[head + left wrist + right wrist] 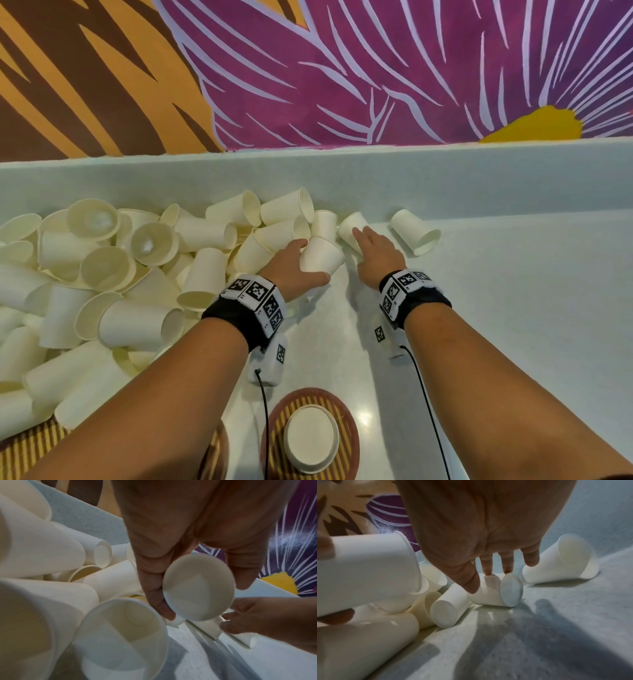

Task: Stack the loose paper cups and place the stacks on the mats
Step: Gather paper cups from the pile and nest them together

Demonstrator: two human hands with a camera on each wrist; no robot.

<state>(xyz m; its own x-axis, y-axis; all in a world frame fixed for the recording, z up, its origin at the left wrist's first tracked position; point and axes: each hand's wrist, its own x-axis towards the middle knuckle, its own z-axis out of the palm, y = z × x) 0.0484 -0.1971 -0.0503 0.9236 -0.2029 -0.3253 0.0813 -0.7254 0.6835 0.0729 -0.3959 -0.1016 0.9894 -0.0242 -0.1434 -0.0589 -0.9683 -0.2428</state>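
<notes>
The left hand [291, 263] grips one paper cup [320, 255], with the fingers on one side of the wall and the thumb on the other; in the left wrist view its open mouth faces the camera. Just to the right of it, the right hand [375, 251] reaches with straight, relaxed fingers onto a second cup [351, 228] that lies on its side on the counter [513, 308]. The fingertips [488, 570] touch the wall of this cup but they are not closed around it yet.

A third cup [416, 233] lies a little further right of the right hand, apart from the others. To the left of the left hand there is the big pile of loose cups [102, 274]. Near the person, behind both wrists, a round striped mat [349, 435] already carries a stack [310, 442].

I think the step now is to pick up the lying cup and nest it with the held one. To do it well, the right hand should close softly around the middle of the wall, because paper crushes easily, and turn the cup so the bottom of one goes into the mouth of the other. The left hand should keep its cup steady and not squeeze the rim out of round.
</notes>
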